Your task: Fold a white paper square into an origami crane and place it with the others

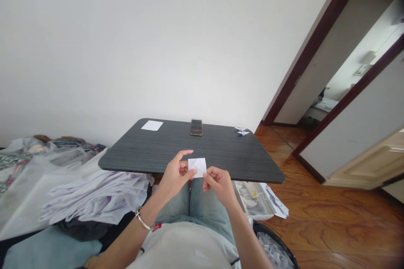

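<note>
A small white folded paper (197, 166) with creases is held over my lap at the near edge of the dark table (151, 151). My left hand (174, 176) pinches its left side between thumb and fingers, the forefinger raised above it. Closed on the paper's lower right corner is my right hand (220, 183). A metal bangle (142, 220) circles my left wrist.
On the table's far side lie a white sheet (152, 125), a phone (196, 127) and a small folded paper figure (242, 131). Piles of white paper and cloth (91, 197) fill the left. A dark bin (277, 248) sits at my right; wooden floor and an open door beyond.
</note>
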